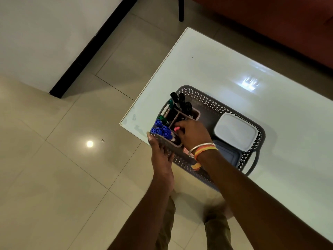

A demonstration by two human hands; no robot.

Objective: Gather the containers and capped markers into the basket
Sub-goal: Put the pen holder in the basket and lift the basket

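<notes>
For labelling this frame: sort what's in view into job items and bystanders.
Job: basket, marker holder, blue markers, black markers, green marker, pink marker pinched by right hand, white-lidded container, blue-lidded container, left hand on the basket.
Bystanders: table, tiled floor, wrist bangles.

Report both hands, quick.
Left hand: open, flat against the basket's side.
Right hand: pinching a pink marker.

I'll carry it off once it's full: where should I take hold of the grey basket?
By its two loop handles, one at each short end: the handle beside the lidded containers and the handle beside the pink organizer. Come in from outside each end and hook under the loops. The basket holds upright markers, so a level two-handed lift is probably safest.
</notes>
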